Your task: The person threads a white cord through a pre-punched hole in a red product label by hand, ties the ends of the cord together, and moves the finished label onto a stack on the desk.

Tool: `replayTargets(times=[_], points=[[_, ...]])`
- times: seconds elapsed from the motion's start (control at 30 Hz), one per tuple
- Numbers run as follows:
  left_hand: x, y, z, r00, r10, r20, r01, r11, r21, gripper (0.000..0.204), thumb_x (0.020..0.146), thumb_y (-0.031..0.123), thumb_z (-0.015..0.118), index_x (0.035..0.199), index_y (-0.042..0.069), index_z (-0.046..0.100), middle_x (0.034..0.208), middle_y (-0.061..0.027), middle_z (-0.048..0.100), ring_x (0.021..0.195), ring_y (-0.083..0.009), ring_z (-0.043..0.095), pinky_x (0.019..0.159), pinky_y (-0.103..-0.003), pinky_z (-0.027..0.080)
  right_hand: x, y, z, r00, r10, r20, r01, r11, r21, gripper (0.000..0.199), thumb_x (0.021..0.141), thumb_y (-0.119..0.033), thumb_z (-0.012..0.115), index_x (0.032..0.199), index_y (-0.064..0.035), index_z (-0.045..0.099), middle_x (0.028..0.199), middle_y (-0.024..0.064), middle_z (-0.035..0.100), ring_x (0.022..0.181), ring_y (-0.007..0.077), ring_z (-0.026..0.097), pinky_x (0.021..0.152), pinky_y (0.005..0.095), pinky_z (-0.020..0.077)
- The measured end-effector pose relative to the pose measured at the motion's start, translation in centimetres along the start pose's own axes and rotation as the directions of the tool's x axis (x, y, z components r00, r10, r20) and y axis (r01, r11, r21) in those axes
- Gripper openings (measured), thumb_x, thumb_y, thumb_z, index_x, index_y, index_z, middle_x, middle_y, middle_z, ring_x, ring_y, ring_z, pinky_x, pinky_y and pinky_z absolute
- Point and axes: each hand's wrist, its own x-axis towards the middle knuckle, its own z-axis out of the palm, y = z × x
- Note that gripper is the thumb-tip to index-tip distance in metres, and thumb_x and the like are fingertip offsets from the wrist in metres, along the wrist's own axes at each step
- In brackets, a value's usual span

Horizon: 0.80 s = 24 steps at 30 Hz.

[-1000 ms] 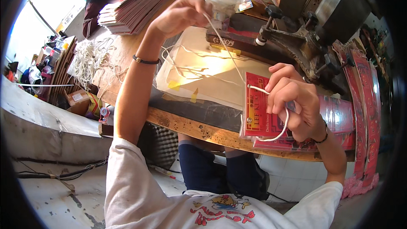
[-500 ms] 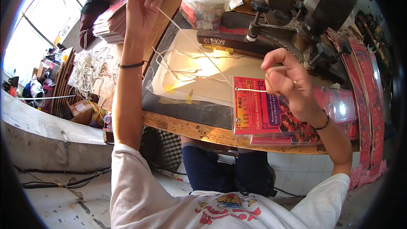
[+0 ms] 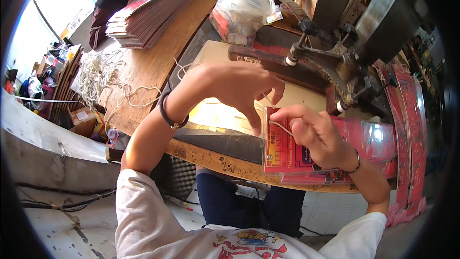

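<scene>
Red printed package (image 3: 287, 151) — flat, rectangular, in clear wrap — lies at the bench's (image 3: 143, 67) near edge, atop similar red sheets (image 3: 378, 139). Right hand (image 3: 316, 136) pinches a white string (image 3: 282, 126) at its top corner; left hand (image 3: 239, 88), at 10 o'clock from it, has fingers curled, thumb touching the package edge. At 12 o'clock — a dark metal press (image 3: 345, 52); at 11, a stuffed plastic bag (image 3: 244, 9), stacked sheets (image 3: 153, 9) and a cord pile (image 3: 98, 74).
</scene>
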Motion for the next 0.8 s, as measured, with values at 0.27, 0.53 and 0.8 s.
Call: replayTargets(times=[0.27, 0.53, 0.8], points=[[0.9, -1.6, 1.1, 0.993, 0.103, -0.051, -0.112, 0.967, -0.228, 0.030, 0.076, 0.024, 0.079, 0.083, 0.000, 0.063, 0.057, -0.0094, 0.052, 0.053, -0.0187, 0.047, 0.053, -0.037, 0.039, 0.0, 1.0, 0.0, 0.993, -0.104, -0.055, 0.106, 0.994, 0.032, 0.030, 0.106, -0.022, 0.038, 0.118, 0.0016, 0.052, 0.076, 0.0056, 0.053, 0.070, 0.0151, 0.052, 0.073, 0.0281, 0.0432], [0.9, -1.9, 1.0, 0.983, 0.176, 0.054, -0.124, 0.849, -0.513, 0.044, 0.089, 0.038, 0.071, 0.077, -0.003, 0.060, 0.057, 0.0030, 0.040, 0.058, -0.0088, 0.040, 0.052, -0.032, 0.034, 0.5, 0.3, -1.0, 0.911, -0.370, -0.181, 0.237, 0.831, -0.503, 0.038, 0.105, -0.032, 0.041, 0.115, -0.0043, 0.065, 0.092, 0.0111, 0.056, 0.066, 0.0214, 0.056, 0.078, 0.0344, 0.0454], [0.7, -1.9, 0.6, 0.983, 0.185, 0.009, -0.138, 0.759, -0.636, 0.043, 0.093, 0.038, 0.066, 0.082, -0.002, 0.063, 0.061, 0.0030, 0.046, 0.059, -0.0059, 0.040, 0.052, -0.029, 0.032, 0.0, -0.6, -1.6, 0.981, 0.071, -0.180, -0.118, 0.957, -0.266, 0.028, 0.103, -0.023, 0.051, 0.103, -0.0005, 0.067, 0.073, 0.0094, 0.066, 0.057, 0.0174, 0.060, 0.056, 0.0312, 0.0466]])
